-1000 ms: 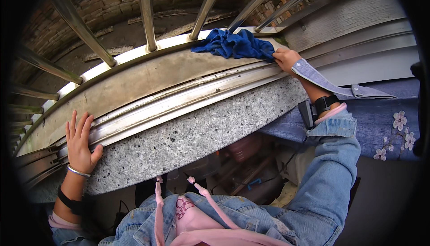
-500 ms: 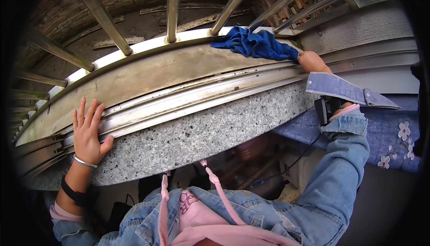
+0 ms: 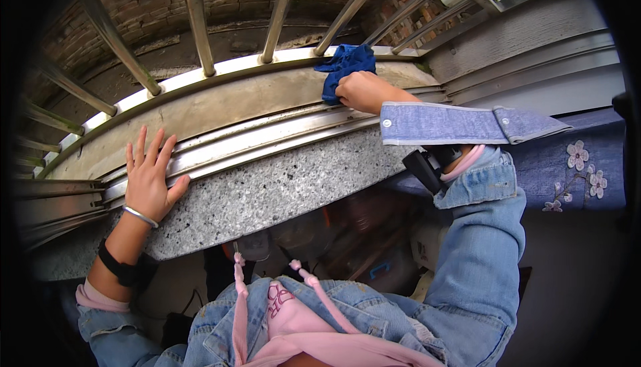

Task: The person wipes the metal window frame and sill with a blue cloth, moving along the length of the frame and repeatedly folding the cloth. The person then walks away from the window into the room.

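Note:
My right hand (image 3: 366,91) is closed on a bunched blue cloth (image 3: 348,63). The cloth lies on the dirty beige outer sill (image 3: 227,113), its far end against the foot of the metal bars. Part of the cloth is hidden under my fingers. My left hand (image 3: 148,176) rests flat with fingers spread, across the metal window track (image 3: 267,141) and the edge of the speckled grey stone sill (image 3: 267,190). Nothing is in the left hand.
Upright metal bars (image 3: 197,23) line the far side, with a brick wall (image 3: 147,6) behind. At the right hangs a blue curtain (image 3: 534,166) with embroidered flowers, its tie strap (image 3: 441,124) lying across my right wrist. A grey frame (image 3: 521,46) closes the right end.
My right hand has moved left along the sill with the blue cloth, which is now more bunched. The curtain strap has shifted left with my wrist. My left hand stays spread on the track.

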Action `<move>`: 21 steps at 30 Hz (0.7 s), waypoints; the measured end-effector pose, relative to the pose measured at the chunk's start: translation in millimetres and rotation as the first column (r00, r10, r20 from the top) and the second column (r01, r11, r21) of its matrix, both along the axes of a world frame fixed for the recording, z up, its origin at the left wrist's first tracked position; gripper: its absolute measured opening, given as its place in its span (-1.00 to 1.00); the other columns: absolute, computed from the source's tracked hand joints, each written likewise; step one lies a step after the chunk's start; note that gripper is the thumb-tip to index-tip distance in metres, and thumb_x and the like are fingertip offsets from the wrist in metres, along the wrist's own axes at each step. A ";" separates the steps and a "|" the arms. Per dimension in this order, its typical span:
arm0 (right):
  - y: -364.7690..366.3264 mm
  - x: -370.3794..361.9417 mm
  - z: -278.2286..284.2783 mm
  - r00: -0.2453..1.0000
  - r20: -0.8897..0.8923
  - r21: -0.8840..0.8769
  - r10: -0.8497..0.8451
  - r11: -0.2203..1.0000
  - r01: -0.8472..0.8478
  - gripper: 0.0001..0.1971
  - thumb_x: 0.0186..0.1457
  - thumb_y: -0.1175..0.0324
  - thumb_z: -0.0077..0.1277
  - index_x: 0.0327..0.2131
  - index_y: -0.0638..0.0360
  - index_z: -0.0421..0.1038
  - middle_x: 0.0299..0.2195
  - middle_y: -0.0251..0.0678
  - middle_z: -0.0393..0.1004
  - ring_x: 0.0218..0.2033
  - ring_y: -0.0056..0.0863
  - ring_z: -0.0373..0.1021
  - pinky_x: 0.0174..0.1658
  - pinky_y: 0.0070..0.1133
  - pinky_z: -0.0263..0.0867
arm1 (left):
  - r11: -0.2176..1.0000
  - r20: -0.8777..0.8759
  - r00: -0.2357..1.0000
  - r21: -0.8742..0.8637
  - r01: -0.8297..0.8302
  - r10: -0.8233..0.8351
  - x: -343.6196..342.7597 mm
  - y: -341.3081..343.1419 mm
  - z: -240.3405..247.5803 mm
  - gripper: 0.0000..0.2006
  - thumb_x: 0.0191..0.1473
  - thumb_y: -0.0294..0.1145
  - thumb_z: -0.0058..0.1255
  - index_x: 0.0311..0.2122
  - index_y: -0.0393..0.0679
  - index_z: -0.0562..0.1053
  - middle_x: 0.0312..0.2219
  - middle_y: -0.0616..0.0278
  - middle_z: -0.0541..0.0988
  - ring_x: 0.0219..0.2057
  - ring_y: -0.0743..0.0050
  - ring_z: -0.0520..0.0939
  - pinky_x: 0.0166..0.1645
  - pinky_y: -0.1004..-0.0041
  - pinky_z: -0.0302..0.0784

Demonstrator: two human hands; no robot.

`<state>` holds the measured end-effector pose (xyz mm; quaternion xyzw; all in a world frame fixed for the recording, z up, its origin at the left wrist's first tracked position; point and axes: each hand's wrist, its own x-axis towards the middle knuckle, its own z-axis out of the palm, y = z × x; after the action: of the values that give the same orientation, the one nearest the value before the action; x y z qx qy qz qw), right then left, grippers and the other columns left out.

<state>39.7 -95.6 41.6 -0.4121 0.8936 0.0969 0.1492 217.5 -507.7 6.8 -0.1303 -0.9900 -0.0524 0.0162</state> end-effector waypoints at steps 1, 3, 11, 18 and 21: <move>2.7 -0.6 1.6 1.000 0.000 -0.049 -0.001 0.999 0.001 -0.88 -0.10 0.36 0.05 -0.50 0.19 0.48 -0.49 -0.22 0.47 -0.41 -0.19 0.44 -0.31 -0.36 0.36 | 1.000 0.020 1.000 -0.009 -0.001 0.001 -0.8 -0.1 0.4 -0.32 -0.07 0.04 -0.07 0.15 -0.12 0.25 0.19 0.06 0.19 0.29 -0.04 -0.05 0.30 -0.03 -0.25; 9.3 -2.3 2.9 1.000 0.011 -0.096 -0.016 0.995 0.016 -0.87 -0.11 0.34 0.07 -0.46 0.16 0.50 -0.47 -0.24 0.48 -0.40 -0.21 0.44 -0.32 -0.37 0.36 | 1.000 0.031 0.999 0.000 0.006 -0.006 -1.9 -0.9 1.1 -0.32 -0.08 0.02 -0.06 0.15 -0.12 0.25 0.18 0.05 0.19 0.29 -0.05 -0.04 0.30 -0.02 -0.24; 54.4 -24.9 13.8 0.998 -0.048 0.144 -0.044 0.988 0.051 -0.81 -0.19 0.25 0.11 -0.44 0.07 0.54 -0.48 -0.35 0.49 -0.40 -0.33 0.45 -0.34 -0.44 0.35 | 0.997 0.062 0.997 -0.054 0.052 -0.049 -8.2 -1.7 -1.3 -0.27 -0.01 0.18 -0.25 0.17 -0.14 0.23 0.17 0.06 0.24 0.28 -0.05 0.02 0.28 0.01 -0.17; 149.5 -44.6 18.0 0.987 -0.125 0.241 -0.097 0.962 0.125 -0.82 -0.25 0.31 0.10 -0.47 0.11 0.53 -0.49 -0.29 0.48 -0.38 -0.28 0.43 -0.31 -0.41 0.35 | 0.988 0.071 0.996 -0.143 0.057 -0.047 -10.5 -0.7 -2.6 -0.20 0.02 0.33 -0.44 0.17 -0.14 0.23 0.19 0.08 0.22 0.29 -0.02 0.02 0.30 0.06 -0.23; 197.7 -52.4 16.6 0.970 -0.184 0.186 -0.162 0.963 0.196 -0.82 -0.24 0.24 0.12 -0.49 0.06 0.54 -0.53 -0.20 0.49 -0.41 -0.22 0.45 -0.34 -0.33 0.35 | 0.991 0.080 0.995 -0.123 0.061 -0.051 -11.4 -1.1 -2.2 -0.19 0.02 0.33 -0.45 0.17 -0.15 0.22 0.19 0.08 0.22 0.29 -0.03 0.02 0.30 0.05 -0.23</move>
<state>-12.7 102.0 58.1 -0.3024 0.9221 0.2077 0.1234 206.1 -508.7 4.5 -0.1565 -0.9872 0.0044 -0.0316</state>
